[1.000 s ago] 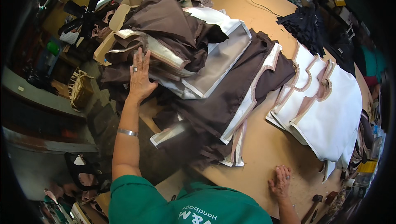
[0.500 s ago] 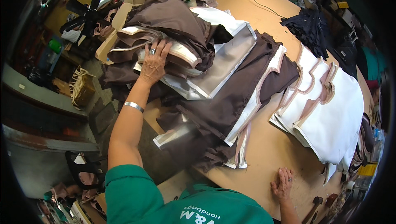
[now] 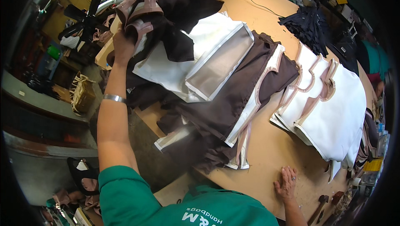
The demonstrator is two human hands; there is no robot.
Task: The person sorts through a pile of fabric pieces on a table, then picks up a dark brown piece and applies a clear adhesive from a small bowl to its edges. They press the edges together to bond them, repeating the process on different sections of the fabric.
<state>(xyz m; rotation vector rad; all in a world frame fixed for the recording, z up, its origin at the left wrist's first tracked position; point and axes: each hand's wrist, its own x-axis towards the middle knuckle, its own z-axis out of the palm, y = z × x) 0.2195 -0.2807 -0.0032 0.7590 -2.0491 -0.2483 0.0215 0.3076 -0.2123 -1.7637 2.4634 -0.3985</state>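
At the far left, my left hand (image 3: 123, 46) grips a bundle of dark brown fabric pieces (image 3: 175, 7). Pinkish-tan curved edges show on the bundle just above my fingers, which are partly hidden behind it. Below it lies a white panel (image 3: 162, 70) with a grey-beige rectangular panel (image 3: 223, 61) edged in white. More brown fabric pieces (image 3: 208, 115) with white-and-tan borders spread toward the near edge of the table. My right hand (image 3: 286, 183) rests flat on the tan tabletop (image 3: 258, 159), fingers stretched out, holding nothing.
White fabric pieces (image 3: 333, 115) with tan curved edges are stacked at the right. Dark navy strips (image 3: 306, 28) are heaped behind them. A black fan (image 3: 85, 18) stands at the far left. Tools with dark handles (image 3: 323, 201) lie near my right forearm.
My left hand has moved up and left, lifting and folding back the brown bundle. More of the white panel beneath now shows. My right hand has stayed in place.
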